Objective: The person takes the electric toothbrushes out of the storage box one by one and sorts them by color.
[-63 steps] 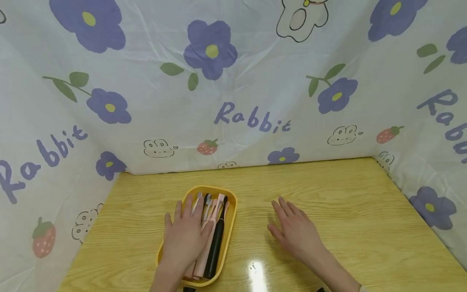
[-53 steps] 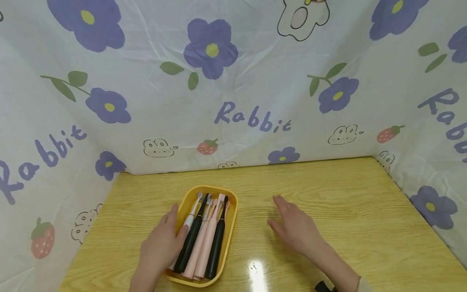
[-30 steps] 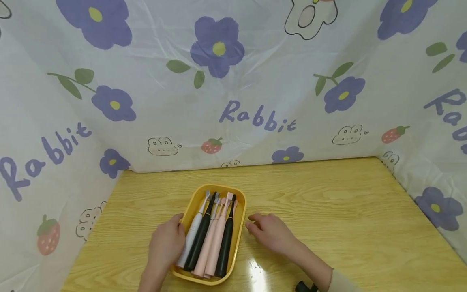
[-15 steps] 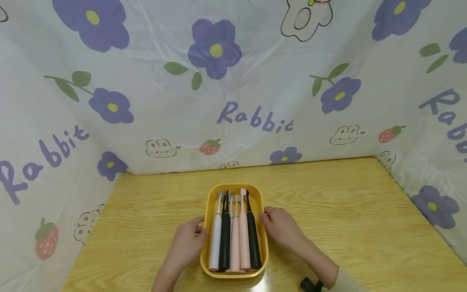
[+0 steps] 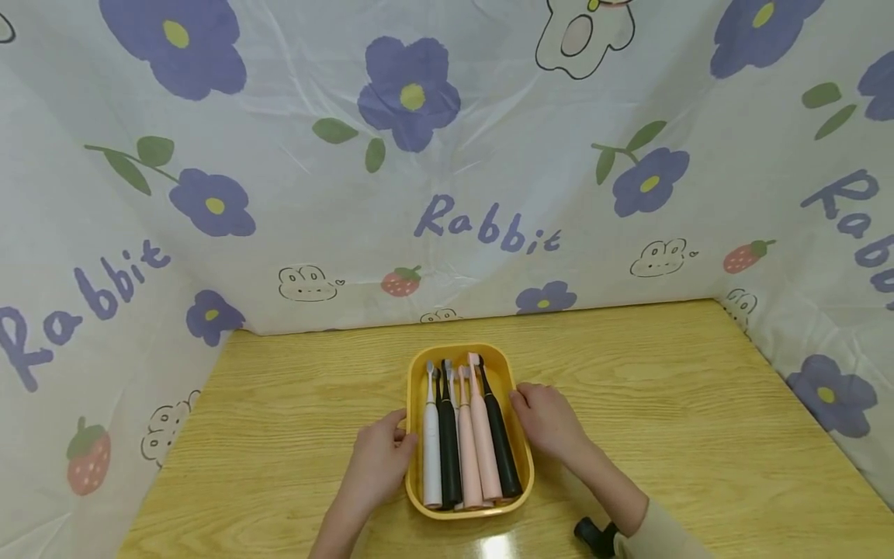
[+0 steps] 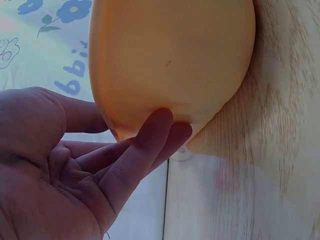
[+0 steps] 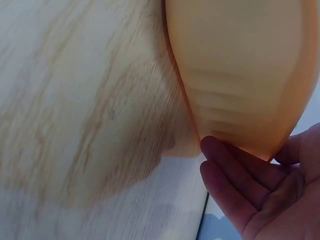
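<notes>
A yellow plastic tray (image 5: 468, 515) stands on the table with several electric toothbrushes lying lengthwise in it. Among them are a white toothbrush (image 5: 431, 458), a black toothbrush (image 5: 449, 458), a pink toothbrush (image 5: 484, 446) and another black toothbrush (image 5: 501, 446). My left hand (image 5: 380, 458) grips the tray's left side, thumb at the rim. In the left wrist view, its fingertips lie against the outer wall (image 6: 175, 60). On the opposite side my right hand (image 5: 552, 423) holds the tray edge. The right wrist view shows those fingers (image 7: 232, 175) against the wall's lower part.
The wooden table (image 5: 663, 404) extends to both sides and behind the tray. A white cloth (image 5: 447, 178) with flower and rabbit prints hangs at the back and sides. A black object (image 5: 594, 536) sits by my right forearm.
My left hand moved off the toothbrushes to the tray's left side, and my right hand came to its right side. The tray has slid rightward, slightly away, and straightened.
</notes>
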A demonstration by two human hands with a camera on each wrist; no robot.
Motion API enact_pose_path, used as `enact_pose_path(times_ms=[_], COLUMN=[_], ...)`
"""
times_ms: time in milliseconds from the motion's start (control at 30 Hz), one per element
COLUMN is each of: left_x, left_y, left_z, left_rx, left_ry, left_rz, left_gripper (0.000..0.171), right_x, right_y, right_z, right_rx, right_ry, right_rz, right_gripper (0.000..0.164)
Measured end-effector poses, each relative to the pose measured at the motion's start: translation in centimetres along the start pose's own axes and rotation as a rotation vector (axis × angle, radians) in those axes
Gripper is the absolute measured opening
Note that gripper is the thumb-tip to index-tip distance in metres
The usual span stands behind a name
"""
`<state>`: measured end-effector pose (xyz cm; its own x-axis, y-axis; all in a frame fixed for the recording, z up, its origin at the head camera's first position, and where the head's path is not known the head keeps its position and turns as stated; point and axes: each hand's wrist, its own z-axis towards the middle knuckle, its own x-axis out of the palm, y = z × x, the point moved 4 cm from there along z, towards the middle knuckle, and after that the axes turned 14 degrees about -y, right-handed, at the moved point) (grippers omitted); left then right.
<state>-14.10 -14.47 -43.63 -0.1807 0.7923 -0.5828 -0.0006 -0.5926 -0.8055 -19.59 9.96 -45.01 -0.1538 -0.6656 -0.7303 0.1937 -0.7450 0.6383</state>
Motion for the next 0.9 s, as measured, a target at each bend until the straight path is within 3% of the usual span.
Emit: enact_pose_path(times_ms=[233, 367, 500, 667, 767, 900], left_x=[0.2, 0.2, 0.1, 0.1, 0.1, 0.6], left_y=[0.0, 0.0, -0.1, -0.6, -0.8, -1.0], left_z=[0.1, 0.1, 0.0, -0.1, -0.3, -0.7], left_rx=[0.012, 0.000, 0.001, 0.076, 0.155, 0.254], left_ry=[-0.023, -0.014, -0.019, -0.077, -0.113, -0.108], left_rz=[0.032, 0.033, 0.028, 0.119, 0.225, 0.326], left_gripper=[0.046, 0.048, 0.051, 0.056, 0.063, 0.069], right_x=[0.2, 0.0, -0.7, -0.1, 0.6, 1.5], right_y=[-0.1, 0.3, 2.1, 4.4, 4.7, 4.4], right_z=[0.3, 0.4, 0.6, 0.8, 0.7, 0.6], right_rx=[0.024, 0.056, 0.038, 0.040, 0.082, 0.098], right_ry=[0.004, -0.064, -0.153, -0.017, 0.072, 0.098], right_rz=[-0.006, -0.009, 0.141, 0.303, 0.308, 0.285], right_gripper=[0.037, 0.025, 0.049, 0.055, 0.057, 0.058])
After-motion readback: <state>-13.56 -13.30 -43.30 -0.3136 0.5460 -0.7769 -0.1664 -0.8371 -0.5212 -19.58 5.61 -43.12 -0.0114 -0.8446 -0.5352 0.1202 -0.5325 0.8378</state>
